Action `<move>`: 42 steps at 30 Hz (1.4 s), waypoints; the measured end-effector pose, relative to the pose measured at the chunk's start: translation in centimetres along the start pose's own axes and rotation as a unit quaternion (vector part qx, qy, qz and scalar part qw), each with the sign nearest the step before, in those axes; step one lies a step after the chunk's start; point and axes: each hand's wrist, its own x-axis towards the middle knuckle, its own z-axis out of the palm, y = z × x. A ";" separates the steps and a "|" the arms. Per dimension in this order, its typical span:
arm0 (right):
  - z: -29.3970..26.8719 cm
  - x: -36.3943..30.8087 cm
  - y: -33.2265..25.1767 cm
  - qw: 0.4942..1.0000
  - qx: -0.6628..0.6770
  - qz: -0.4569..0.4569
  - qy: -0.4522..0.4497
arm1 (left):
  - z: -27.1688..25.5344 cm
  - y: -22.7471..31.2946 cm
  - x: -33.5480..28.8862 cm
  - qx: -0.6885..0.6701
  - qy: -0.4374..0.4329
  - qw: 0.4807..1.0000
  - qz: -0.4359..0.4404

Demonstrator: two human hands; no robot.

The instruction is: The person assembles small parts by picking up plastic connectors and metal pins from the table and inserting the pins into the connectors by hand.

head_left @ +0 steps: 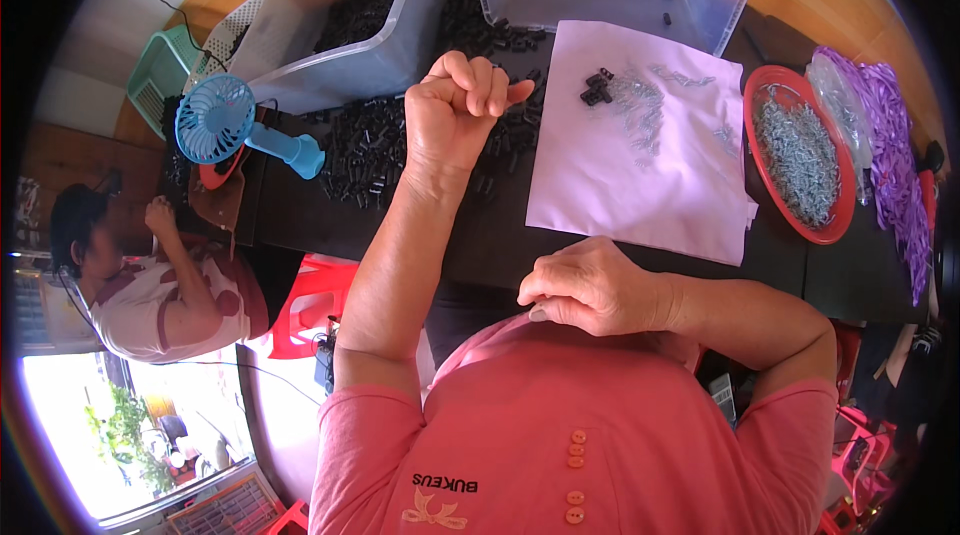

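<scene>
My left hand [455,100] is raised over the dark table, its fingers curled in and one digit pointing right. Whether anything is inside it is hidden. Close to my pink shirt [560,405], my right hand [597,287] is closed with thumb and fingers pressed together; what they hold, if anything, does not show. Between the hands and the far bin lies a pale pink cloth [590,185]. On it rest a few small black plastic pieces [597,87] and a scatter of small silver metal parts [640,120]. Many more black pieces [365,160] are heaped left of my left hand.
A red oval tray [752,150] of silver metal parts stands right of the cloth, beside purple strips [895,175]. Two clear bins [330,65] [735,15] stand at the back. A blue handheld fan [215,120] is at left, near a seated person [165,310].
</scene>
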 end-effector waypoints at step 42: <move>-0.1 0.9 -0.4 0.999 0.014 0.033 -0.029 | 0.4 0.1 -0.5 -0.041 0.064 0.997 -0.001</move>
